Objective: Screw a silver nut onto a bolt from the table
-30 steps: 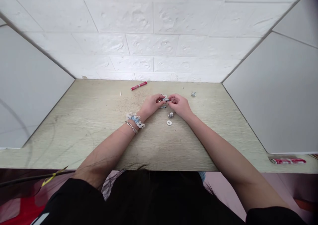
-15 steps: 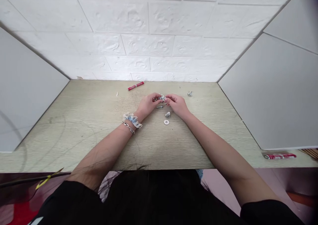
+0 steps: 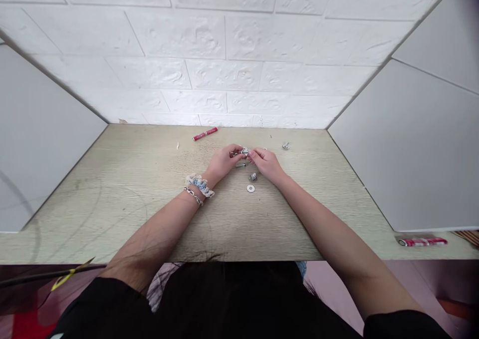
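One left hand [image 3: 223,161]: is pinching a small metal part [image 3: 244,151] between its thumb and fingers.
Right hand [image 3: 266,163]: is holding its thumb and fingertips together at the right end of the same part; whether it is grasping that end, one cannot tell.
Metal part's place: is sitting between the fingertips, above the middle of the tabletop [image 3: 232,229], partly covered, its exact shape too small to tell.
Left wrist: is wearing a blue-and-white scrunchie [image 3: 200,184] and a silver chain bracelet [image 3: 193,196].
Bolt [image 3: 240,166]: is lying just to the near side of the left fingertips.
Metal fitting [image 3: 253,177]: is resting nearer and slightly right of the bolt.
Washer [image 3: 248,189]: is lying flat, just nearer than the fitting.
Second fitting [image 3: 286,146]: is lying to the far right of the right hand.
Red tube [image 3: 205,134]: is lying slanted at the far left, near the white brick-patterned wall [image 3: 205,34].
Second red tube [image 3: 422,242]: is lying at the near right, beside the grey panel [image 3: 411,149].
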The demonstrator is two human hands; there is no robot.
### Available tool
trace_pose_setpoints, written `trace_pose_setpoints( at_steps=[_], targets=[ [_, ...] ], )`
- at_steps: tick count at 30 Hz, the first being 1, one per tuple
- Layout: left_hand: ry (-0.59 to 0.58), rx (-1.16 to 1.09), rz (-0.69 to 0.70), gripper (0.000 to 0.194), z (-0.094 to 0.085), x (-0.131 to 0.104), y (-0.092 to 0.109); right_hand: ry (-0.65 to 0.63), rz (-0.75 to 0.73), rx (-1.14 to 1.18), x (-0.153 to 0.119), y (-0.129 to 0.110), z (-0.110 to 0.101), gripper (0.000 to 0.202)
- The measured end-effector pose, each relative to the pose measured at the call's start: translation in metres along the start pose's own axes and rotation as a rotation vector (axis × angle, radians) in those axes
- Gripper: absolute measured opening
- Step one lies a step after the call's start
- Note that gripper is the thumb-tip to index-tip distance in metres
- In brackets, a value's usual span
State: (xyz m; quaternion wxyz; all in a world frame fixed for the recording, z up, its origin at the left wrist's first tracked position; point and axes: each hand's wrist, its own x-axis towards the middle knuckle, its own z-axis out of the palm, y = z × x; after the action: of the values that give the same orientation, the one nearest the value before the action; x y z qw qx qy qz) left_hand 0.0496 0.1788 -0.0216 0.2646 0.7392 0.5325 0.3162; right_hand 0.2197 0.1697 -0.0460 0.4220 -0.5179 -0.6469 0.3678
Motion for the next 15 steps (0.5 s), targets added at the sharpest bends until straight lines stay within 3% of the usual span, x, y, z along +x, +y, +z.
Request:
trace_pose_setpoints(
  at_steps=[4, 15],
  targets=[
    [-0.005, -0.017, 0.002, 0.024, 0.0001, 0.0008, -0.0022, 0.007, -0.021, -0.073, -0.0028, -0.0074, -0.0006, 0.024],
    [-0.023, -0.023, 0.007, 0.025, -0.0013, -0.0003, -0.0026, -0.038, 0.013, -0.112, -0.0015, -0.0047, -0.0008, 0.017]
  ],
)
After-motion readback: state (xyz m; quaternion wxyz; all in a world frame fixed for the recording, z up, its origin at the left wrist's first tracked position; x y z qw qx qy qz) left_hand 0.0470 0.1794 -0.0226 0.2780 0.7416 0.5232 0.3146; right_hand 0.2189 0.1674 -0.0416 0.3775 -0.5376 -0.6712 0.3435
